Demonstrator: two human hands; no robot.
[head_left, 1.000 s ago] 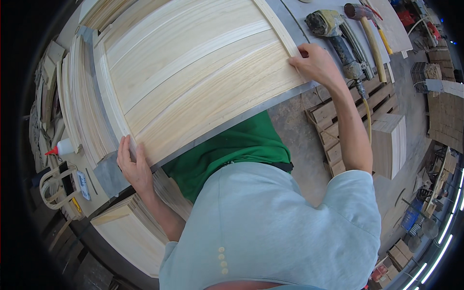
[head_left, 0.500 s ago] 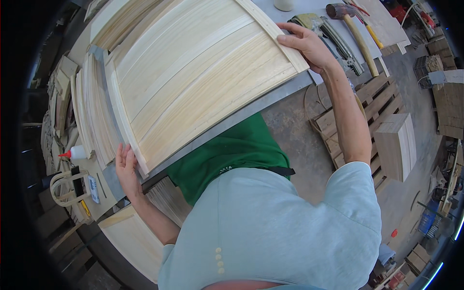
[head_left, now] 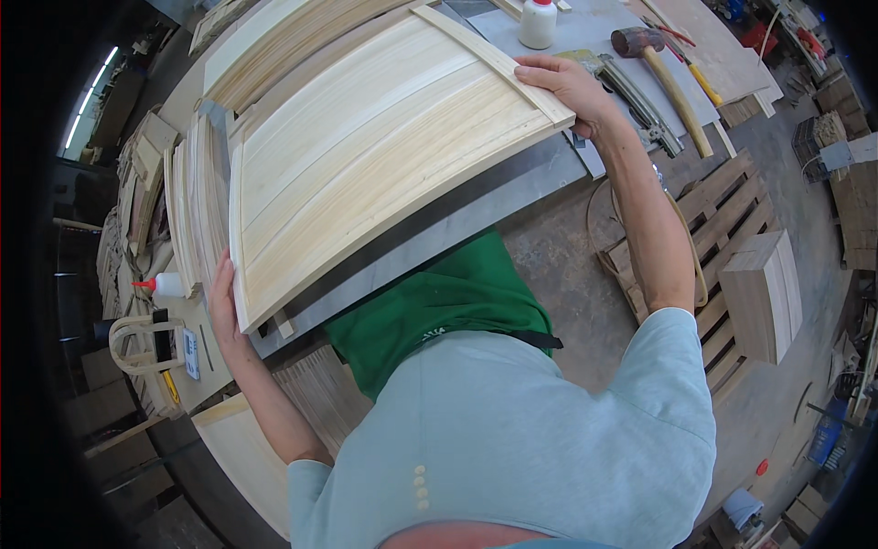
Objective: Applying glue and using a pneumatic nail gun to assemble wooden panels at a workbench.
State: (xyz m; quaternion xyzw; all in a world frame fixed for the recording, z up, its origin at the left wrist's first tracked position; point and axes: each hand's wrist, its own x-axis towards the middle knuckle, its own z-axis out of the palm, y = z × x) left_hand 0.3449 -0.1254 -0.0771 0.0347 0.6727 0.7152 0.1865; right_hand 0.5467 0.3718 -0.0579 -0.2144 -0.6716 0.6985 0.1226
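A pale wooden framed panel (head_left: 366, 165) of several planks, with edge strips, is held between my two hands. My right hand (head_left: 572, 90) grips its right end strip near the corner, thumb on top and fingers over the edge. At the left end, my left hand (head_left: 225, 300) presses against the near corner, its fingers along the outside and partly hidden. The panel's near edge is lifted off the grey bench top (head_left: 494, 197), leaving a dark gap beneath. A small wood piece (head_left: 284, 324) shows under the left corner.
Stacked wooden strips (head_left: 195, 206) stand left of the panel, near a red-tipped glue bottle (head_left: 169, 285). At the back right are a white bottle (head_left: 538, 26), a nail gun (head_left: 636, 101) and a mallet (head_left: 672, 78). A pallet (head_left: 722, 201) with wooden blocks (head_left: 764, 293) lies on the floor.
The panel's near edge has risen off the bench and away from me, baring more of the grey top. Both hands have stayed on it. The white bottle shows more fully.
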